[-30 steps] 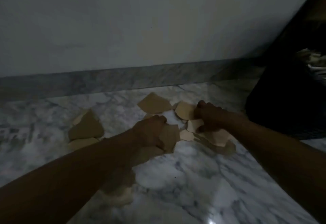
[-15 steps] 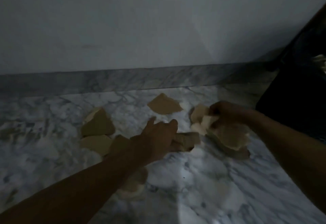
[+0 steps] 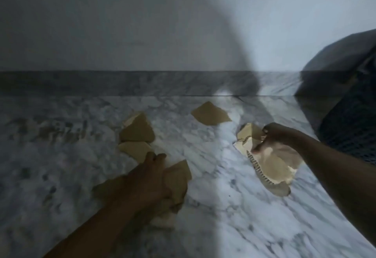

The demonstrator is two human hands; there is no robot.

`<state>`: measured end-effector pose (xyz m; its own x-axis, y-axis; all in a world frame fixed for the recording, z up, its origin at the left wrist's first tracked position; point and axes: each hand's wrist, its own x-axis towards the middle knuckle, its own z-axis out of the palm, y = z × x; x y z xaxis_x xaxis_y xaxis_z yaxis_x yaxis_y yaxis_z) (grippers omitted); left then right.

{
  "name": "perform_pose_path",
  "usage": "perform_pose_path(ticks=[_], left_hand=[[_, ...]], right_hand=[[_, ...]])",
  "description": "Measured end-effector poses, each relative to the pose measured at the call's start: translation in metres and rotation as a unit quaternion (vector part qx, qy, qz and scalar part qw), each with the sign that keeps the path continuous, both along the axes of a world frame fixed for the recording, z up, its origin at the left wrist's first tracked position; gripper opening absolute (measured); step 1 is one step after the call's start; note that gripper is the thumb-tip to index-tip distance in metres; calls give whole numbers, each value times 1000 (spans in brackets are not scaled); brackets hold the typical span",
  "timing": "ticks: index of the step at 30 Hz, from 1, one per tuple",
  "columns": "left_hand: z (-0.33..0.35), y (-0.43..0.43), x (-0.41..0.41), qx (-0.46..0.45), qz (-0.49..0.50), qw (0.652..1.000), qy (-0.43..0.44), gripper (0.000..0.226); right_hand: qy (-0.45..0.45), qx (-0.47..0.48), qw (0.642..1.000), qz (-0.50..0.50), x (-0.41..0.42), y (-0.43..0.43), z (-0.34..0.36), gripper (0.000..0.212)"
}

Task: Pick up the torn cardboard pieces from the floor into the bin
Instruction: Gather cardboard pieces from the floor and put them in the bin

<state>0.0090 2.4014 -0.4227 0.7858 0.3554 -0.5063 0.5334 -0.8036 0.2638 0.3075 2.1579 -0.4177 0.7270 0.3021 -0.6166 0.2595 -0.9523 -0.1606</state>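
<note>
Left hand [image 3: 150, 178] slid left; right hand [image 3: 278, 137] grips cardboard bundle [image 3: 274, 166], slanting down-right.

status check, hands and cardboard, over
Left hand grips a few cardboard pieces; right hand grips a bigger bunch. Three loose pieces on the marble floor. Nothing blocking the dark bin at right.

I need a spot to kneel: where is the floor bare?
Bare marble floor left of the leftmost cardboard pieces, and near you between both forearms. Crowded around the left hand and the right hand.
</note>
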Motion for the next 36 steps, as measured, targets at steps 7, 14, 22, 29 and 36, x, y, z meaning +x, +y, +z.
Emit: perform_pose_path(ticks=[7,14,22,29,36], left_hand=[[-19,-26,-4,-38,65,997,-9,80],[5,-31,16,-8,12,999,-36,51],[8,53,43,-14,221,973,-65,121],[-20,105,61,34,191,981,13,107],[-11,107,85,73,216,974,-3,102]], right_hand=[[-31,-43,998,39,-24,5,14,75],[-19,29,997,67,-36,39,45,53],[-20,113,989,88,-43,133,47,45],[-73,31,994,79,-30,165,25,88],[-55,63,994,63,-25,156,-3,74]])
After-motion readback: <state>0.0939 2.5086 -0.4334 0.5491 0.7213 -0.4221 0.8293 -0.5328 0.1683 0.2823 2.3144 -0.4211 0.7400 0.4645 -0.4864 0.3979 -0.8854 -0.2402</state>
